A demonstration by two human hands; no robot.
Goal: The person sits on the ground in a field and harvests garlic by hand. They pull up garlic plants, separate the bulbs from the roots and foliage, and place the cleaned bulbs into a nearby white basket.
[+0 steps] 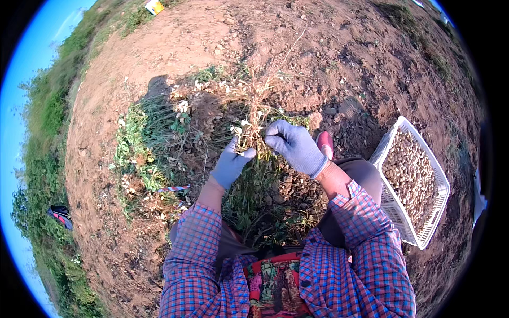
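Before me, a pulled peanut plant (254, 99) shows its pale roots upward and its leafy green part hanging below. My left hand (234, 162), in a light grey-blue glove, grips the plant's base, thumb across the stems beside several pods. My right hand (296, 148), gloved alike, is at the right side of the same stems with thumb and forefinger brought together; whether a pod or stem is between them is hidden. More peanut plants with pods (183, 109) lie on the soil beyond and to the left of my hands.
A white plastic crate (441, 179) full of peanuts (411, 171) stands at my right knee. A red shoe (325, 144) is beyond my right forearm. A red, white and blue strip (173, 188) lies among plants at left. Farther off are a dark bag (60, 216) and a white-and-yellow container (154, 6).
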